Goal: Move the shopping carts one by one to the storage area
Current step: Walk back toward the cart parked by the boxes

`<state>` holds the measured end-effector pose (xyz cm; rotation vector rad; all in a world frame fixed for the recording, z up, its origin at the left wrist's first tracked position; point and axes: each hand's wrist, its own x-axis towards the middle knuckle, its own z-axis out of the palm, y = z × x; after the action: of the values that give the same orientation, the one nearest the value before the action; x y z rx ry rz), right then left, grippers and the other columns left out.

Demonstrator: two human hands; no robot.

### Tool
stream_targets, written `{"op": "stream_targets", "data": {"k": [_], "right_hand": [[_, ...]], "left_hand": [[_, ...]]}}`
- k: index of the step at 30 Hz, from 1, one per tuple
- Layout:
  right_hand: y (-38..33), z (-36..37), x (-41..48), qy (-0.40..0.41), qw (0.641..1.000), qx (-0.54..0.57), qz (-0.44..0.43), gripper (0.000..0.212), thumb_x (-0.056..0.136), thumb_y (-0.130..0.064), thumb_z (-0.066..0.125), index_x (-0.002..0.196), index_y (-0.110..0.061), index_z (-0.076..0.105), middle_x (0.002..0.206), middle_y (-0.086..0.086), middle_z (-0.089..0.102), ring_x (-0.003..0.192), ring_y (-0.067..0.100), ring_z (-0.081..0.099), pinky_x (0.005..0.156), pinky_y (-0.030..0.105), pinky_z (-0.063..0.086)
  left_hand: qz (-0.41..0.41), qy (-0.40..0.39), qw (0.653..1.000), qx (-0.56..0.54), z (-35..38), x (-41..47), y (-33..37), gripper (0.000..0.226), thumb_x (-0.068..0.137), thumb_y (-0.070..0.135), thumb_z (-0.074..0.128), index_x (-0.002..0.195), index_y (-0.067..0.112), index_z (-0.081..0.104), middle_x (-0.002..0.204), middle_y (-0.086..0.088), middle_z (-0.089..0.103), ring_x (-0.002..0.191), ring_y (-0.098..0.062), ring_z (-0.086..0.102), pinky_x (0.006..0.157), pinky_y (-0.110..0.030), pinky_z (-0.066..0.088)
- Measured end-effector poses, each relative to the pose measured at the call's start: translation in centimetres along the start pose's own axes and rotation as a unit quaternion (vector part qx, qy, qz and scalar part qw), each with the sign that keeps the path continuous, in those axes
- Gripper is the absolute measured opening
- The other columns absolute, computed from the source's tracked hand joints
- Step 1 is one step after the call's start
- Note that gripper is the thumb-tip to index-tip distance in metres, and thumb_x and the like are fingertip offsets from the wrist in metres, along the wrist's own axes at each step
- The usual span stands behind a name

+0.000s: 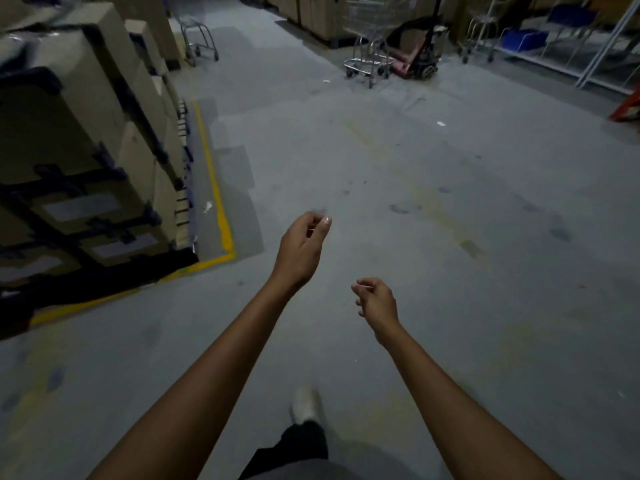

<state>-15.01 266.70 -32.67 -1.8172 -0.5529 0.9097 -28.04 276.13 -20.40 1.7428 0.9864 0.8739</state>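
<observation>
Your left hand: loose, holds nothing | your right hand: loose, holds nothing | cart: far off at 1 o'clock

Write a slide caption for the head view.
Empty left hand and right hand held out; a shopping cart stands ahead.

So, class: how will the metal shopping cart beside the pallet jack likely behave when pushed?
The shopping cart will probably roll easily: small wheels show under its frame and the floor looks flat. Its wire basket looks stiff and probably light. Standing tall on a narrow base, it might tip if shoved sideways.
</observation>
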Motion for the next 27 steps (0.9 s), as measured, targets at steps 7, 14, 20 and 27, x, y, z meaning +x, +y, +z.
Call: {"op": "stream_targets", "data": {"k": [7,14,20,27], "right_hand": [[-8.3,3.4,19.2,-0.002,1.0,0.015,-0.023,0.016,0.095,-0.023,0.063,0.108,-0.015,0.065,0.096,0.004,0.067,0.08,0.017,0.063,0.07,0.033,0.052],[-23.9,3.0,33.7,-0.017,0.988,0.064,-0.141,0.014,0.09,-0.028,0.067,0.104,-0.026,0.065,0.101,0.001,0.068,0.087,0.015,0.066,0.064,0.027,0.051],[-32.6,2.0,46.0,-0.017,0.965,0.104,-0.24,0.031,0.078,-0.046,0.064,0.107,-0.034,0.064,0.11,-0.004,0.07,0.097,0.016,0.067,0.069,0.03,0.056],[-33.3,2.1,71.5,-0.017,0.981,0.067,-0.182,0.039,0.073,-0.056,0.063,0.107,-0.037,0.063,0.109,-0.008,0.068,0.101,0.016,0.067,0.084,0.043,0.054]], "left_hand": [[-0.079,0.005,0.997,0.009,3.0,19.7,-9.4,0.026,0.101,0.035,0.053,0.096,0.012,0.063,0.087,0.0,0.063,0.082,-0.016,0.058,0.074,-0.035,0.049],[-0.226,-0.086,0.964,0.112,4.8,38.6,-17.3,0.027,0.097,0.035,0.059,0.096,0.008,0.064,0.098,-0.008,0.066,0.089,-0.023,0.06,0.069,-0.03,0.042],[-0.259,-0.127,0.947,0.145,8.4,52.3,-20.7,0.024,0.096,0.032,0.061,0.096,0.008,0.066,0.099,-0.008,0.067,0.093,-0.024,0.061,0.075,-0.03,0.044],[-0.193,-0.064,0.973,0.11,15.9,74.3,-20.1,0.025,0.098,0.031,0.06,0.102,0.007,0.064,0.094,-0.003,0.064,0.087,-0.019,0.059,0.071,-0.028,0.045]]}}
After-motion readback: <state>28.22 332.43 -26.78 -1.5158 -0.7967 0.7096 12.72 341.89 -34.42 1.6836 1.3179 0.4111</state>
